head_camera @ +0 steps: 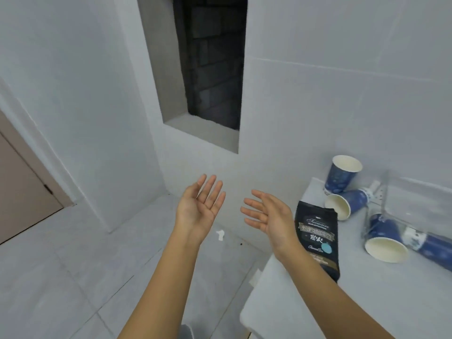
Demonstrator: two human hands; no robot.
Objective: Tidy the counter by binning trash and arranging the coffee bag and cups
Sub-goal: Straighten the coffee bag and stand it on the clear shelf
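Note:
A black coffee bag (316,237) lies flat at the left edge of the white counter (367,302). One blue paper cup (342,174) stands upright at the back by the wall. A second blue cup (347,203) lies on its side just in front of it. A third blue cup (385,237) lies tipped over further right, with more blue cup material (433,250) behind it. My left hand (199,207) and my right hand (266,215) are held out over the floor, left of the counter, palms up, fingers spread, holding nothing.
A clear glass or plastic container (415,204) stands on the counter at the right. A small white scrap (220,234) lies on the tiled floor below my hands. A dark wall niche (212,64) is ahead, and a brown door (22,189) is at the left.

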